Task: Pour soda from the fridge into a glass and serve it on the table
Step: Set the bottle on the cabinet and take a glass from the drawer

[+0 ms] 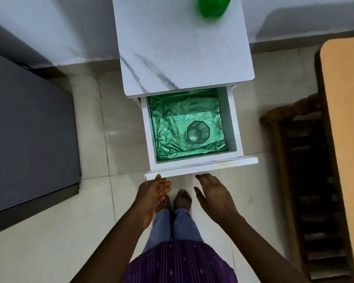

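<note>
pale floor tiles run under a small white marble-topped bench [184, 48] standing against the wall, with a grey fridge [29, 129] to its left and a wooden table [345, 119] at the right edge. seen from the head camera, the bench's drawer [232, 123] is pulled fully out and lined with shiny green foil [172, 111]. a clear faceted glass [198, 132] stands upright on that lining, toward the front right of the drawer, probably stored there to keep it clean and out of the way. a green bottle [213, 6], most likely the soda, stands at the far end of the bench top, cut off by the frame, parked there so both hands are free.

the left hand [153, 193] is loosely open, palm turned inward, its fingertips touching the left end of the drawer front, and it grips nothing. the right hand [215, 195] is spread open, palm down, just short of the drawer front and empty. both forearms reach forward from the body. the glass is not yet picked up, and reaching in for it looks like the next step.
</note>
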